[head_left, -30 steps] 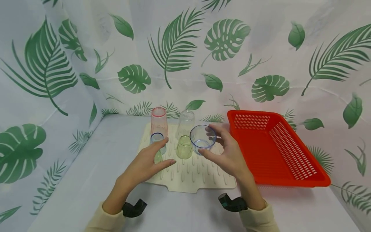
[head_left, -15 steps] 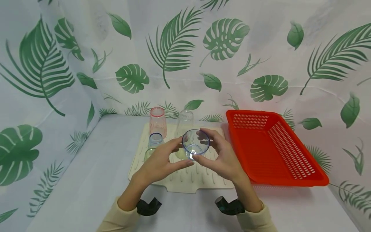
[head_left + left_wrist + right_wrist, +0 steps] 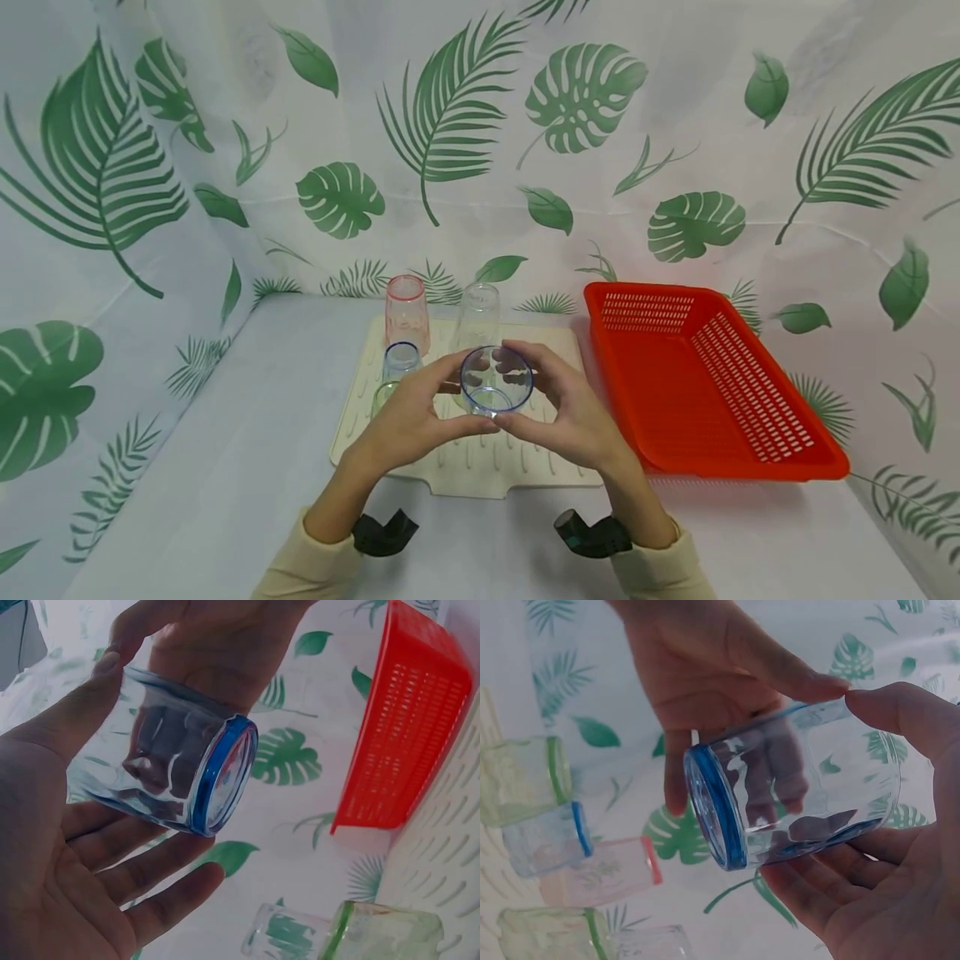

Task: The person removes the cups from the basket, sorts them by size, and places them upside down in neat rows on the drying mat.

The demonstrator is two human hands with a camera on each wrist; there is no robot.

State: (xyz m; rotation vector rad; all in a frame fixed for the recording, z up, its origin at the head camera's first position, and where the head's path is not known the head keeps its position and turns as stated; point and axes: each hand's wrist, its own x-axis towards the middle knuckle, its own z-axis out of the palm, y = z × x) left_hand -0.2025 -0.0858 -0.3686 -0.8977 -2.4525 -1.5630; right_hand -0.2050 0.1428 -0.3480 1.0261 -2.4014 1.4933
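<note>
A clear blue-tinted drinking glass [image 3: 491, 402] is held above the mat, its mouth up and its thick blue base down. My left hand [image 3: 408, 417] holds its left side, thumb on the near side and fingers round the far side. From the right, my right hand [image 3: 577, 412] grips the same glass [image 3: 802, 787], with the thumb tips meeting near the rim. On the cream drying mat [image 3: 517, 471] behind stand a red-rimmed glass [image 3: 407, 321], a clear glass [image 3: 478, 312], a small blue glass [image 3: 402, 357] and a green glass [image 3: 382, 396]. Another green glass [image 3: 551, 934] is mostly hidden in the head view.
A red plastic basket [image 3: 667, 392] with slotted walls stands right of the mat, close to my right forearm. The white table [image 3: 240, 433] extends to the left. A leaf-printed cloth [image 3: 465, 225] hangs behind and at the left.
My right hand has brought the glass left and nearer. My left hand has moved right and taken hold of its other side. The glasses on the mat have stayed put.
</note>
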